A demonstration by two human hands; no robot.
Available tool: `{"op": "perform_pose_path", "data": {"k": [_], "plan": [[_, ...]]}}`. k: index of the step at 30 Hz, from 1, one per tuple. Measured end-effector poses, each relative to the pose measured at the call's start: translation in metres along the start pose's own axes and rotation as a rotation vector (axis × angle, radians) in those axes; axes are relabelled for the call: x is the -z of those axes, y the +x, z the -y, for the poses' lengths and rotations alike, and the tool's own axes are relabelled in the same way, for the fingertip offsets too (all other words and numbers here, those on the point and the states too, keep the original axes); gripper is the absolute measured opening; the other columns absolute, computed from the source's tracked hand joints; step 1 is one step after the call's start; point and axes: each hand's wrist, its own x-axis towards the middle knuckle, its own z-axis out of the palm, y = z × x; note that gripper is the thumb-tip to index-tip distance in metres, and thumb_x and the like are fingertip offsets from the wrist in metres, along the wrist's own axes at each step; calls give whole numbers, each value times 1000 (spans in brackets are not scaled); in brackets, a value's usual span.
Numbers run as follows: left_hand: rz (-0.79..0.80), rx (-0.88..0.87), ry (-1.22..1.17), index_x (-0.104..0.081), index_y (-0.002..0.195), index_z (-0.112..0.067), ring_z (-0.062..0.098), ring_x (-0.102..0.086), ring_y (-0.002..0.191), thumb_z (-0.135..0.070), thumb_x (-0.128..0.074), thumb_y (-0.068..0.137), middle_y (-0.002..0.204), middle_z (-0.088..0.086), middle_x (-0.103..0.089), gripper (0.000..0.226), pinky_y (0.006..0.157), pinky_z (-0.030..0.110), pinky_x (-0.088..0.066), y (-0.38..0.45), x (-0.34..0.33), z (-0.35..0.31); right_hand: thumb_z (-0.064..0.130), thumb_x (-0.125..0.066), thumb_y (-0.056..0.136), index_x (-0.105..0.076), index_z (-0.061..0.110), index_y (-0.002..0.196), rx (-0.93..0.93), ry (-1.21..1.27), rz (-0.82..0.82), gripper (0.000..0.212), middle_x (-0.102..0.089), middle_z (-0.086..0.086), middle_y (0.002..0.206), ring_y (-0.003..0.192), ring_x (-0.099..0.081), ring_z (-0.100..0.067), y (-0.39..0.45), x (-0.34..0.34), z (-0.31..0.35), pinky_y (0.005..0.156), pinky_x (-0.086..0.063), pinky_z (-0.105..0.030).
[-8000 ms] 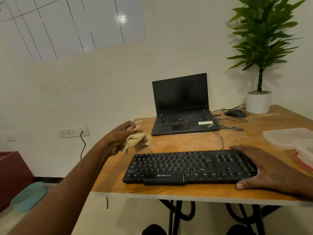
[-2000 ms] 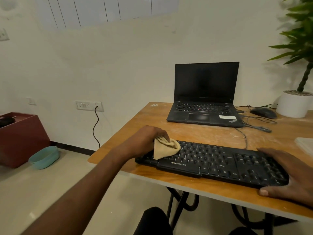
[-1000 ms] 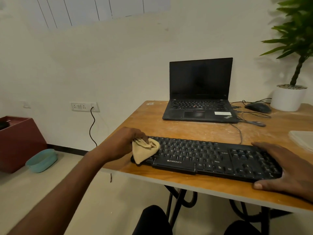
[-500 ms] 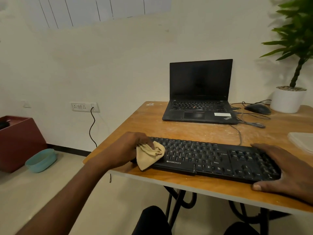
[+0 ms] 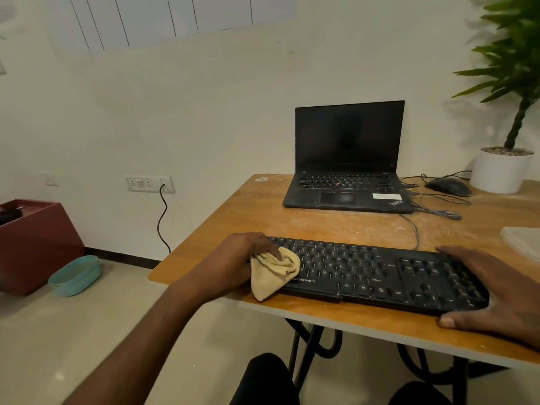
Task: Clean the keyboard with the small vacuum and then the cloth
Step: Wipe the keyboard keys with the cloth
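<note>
The black keyboard (image 5: 377,276) lies along the near edge of the wooden table (image 5: 292,217) — in front of an open laptop (image 5: 347,171). The left hand (image 5: 236,264) grips a bunched yellow cloth (image 5: 273,273) against the keyboard's left end. The right hand (image 5: 493,293) lies flat, fingers straight, on its right end — thumb at the front edge.

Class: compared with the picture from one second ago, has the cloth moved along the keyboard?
Yes, slightly. The cloth has slid rightward along the keyboard: it now covers the first letter of the brand print, which was clear of it before.
</note>
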Motion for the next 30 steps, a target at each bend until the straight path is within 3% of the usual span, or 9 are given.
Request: {"op": "perform_pose_path", "data": {"k": [5,8,12,16,21,27,30], "plan": [[-20,57,59,-80,107,-32,2,-68,97,5,-76,87,106,-17,-72,42,82,24,-56,-29,22,23,96,-70,34,-9,77,131,-5,-5,-7,116,-35,27,131,113,-43,-4,1,-1,1,91,-42,-30],[-31,113,30,-77,103,-43,-4,-68,98,6,-78,85,104,-26,-72,53,83,21,-57,-42,29,31,96,-70,34,-10,77,131,-7,-11,-12,116,-36,26,130,112,-43,-4,2,0,2,90,-41,-30],[-43,119,-22,-80,104,-37,-3,-68,99,4,-79,84,103,-21,-73,46,83,21,-56,-40,22,21,96,-70,35,-10,77,131,-6,-6,-12,115,-36,27,130,112,-44,-3,1,-1,3,90,-42,-29],[-12,25,-63,-80,108,-32,-2,-65,99,-6,-83,84,102,-21,-68,35,78,10,-50,-19,1,-7,94,-72,36,-11,76,132,6,0,-6,116,-36,25,133,116,-44,-6,0,1,2,95,-44,-33],[35,-33,-30,-79,111,-31,0,-64,100,-19,-88,83,107,-20,-67,32,83,19,-54,-14,-4,-13,95,-71,35,-11,75,133,2,3,-12,117,-37,26,133,115,-44,-4,1,-1,2,94,-45,-34],[-25,114,65,-78,104,-41,-2,-66,97,4,-80,82,105,-22,-70,51,81,22,-56,-43,27,22,95,-71,36,-10,73,136,2,-20,-30,119,-37,25,133,115,-44,-4,3,-4,-3,96,-46,-35],[-72,161,13,-77,101,-40,-2,-68,95,5,-80,83,101,-21,-72,48,79,20,-55,-48,29,25,96,-71,36,-9,74,136,2,-20,-36,119,-36,26,133,117,-43,-5,3,-5,-4,99,-46,-39]]}}
